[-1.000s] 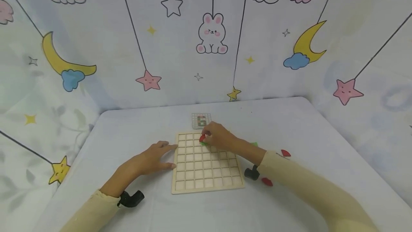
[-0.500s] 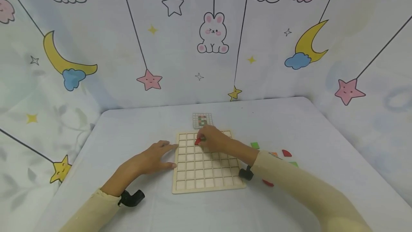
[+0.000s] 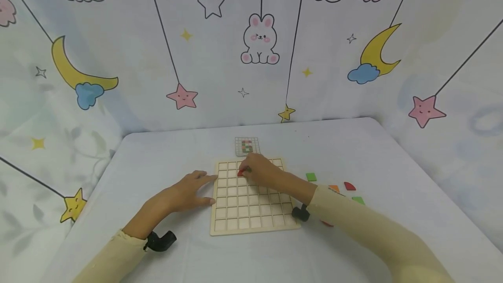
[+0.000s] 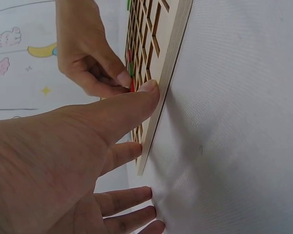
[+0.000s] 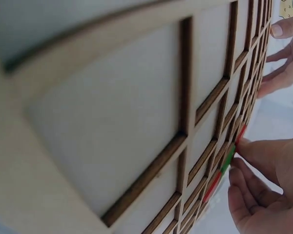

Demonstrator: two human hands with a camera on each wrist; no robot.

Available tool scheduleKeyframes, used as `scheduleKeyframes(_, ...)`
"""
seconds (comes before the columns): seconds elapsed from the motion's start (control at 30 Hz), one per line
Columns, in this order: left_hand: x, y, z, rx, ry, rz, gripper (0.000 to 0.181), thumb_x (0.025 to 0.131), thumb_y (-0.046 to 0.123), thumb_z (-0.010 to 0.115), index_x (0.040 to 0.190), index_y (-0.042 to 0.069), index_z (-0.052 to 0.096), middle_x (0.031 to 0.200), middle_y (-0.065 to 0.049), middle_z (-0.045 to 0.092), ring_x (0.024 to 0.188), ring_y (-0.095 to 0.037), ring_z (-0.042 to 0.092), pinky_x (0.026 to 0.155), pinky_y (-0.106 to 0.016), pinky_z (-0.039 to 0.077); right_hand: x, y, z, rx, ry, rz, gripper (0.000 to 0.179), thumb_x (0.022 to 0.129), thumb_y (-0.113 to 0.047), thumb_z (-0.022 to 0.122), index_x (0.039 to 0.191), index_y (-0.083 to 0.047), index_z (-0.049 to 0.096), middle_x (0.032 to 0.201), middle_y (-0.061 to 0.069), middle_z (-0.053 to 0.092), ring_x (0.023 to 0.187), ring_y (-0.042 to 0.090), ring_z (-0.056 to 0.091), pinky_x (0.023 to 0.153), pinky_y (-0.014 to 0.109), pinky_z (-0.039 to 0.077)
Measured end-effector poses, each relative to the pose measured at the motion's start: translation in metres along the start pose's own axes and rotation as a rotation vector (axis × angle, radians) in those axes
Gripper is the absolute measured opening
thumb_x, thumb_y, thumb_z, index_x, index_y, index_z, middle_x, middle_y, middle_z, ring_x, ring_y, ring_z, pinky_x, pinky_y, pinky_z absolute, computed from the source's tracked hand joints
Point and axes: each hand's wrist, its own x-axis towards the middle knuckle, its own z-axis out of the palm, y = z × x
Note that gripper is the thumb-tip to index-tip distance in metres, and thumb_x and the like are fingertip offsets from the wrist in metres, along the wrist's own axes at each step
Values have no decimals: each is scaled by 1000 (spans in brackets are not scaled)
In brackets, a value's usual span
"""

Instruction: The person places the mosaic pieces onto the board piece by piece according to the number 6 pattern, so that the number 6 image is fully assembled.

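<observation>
A wooden grid board (image 3: 253,223) lies flat on the white table. My left hand (image 3: 184,193) rests at its left side, fingers spread, with the thumb and index fingertip touching the border. Over the board's upper part, my right hand (image 3: 262,170) pinches a red quarter-round tile (image 3: 241,172) right at a cell. In the right wrist view a green tile (image 5: 228,158) sits in the grid beside that red one, followed by another red tile (image 5: 212,186). The right hand hides these neighbours in the head view.
Behind the board lies a small gridded pattern card (image 3: 238,148). Loose pieces lie to the right: a green square (image 3: 311,177), an orange piece (image 3: 333,188), a red quarter-round (image 3: 349,186), a green piece (image 3: 358,200), and a red one (image 3: 327,223) partly under the right sleeve.
My right hand has shifted slightly left and down with the red tile, settling lower at the board. More loose pieces show beside the right forearm. The left hand stays put.
</observation>
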Motion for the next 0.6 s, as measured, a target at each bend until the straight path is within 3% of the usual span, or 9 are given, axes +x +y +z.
scheduleKeyframes(0.23,1,1,-1,10,-8,-4,76,98,49,74,160,16,46,161,-29,37,148,-51,38,114,-68,39,-2,2,-5,11,3,-9,17,100,-4,72,115,0,79,112,11,75,109,26,68,98,41,56)
scheduleKeyframes(0.6,-2,3,-2,1,-3,0,75,98,46,75,160,14,47,161,-30,38,148,-51,39,114,-67,40,-40,29,-37,159,77,154,23,102,-15,72,122,-6,75,116,6,74,110,23,68,97,41,57)
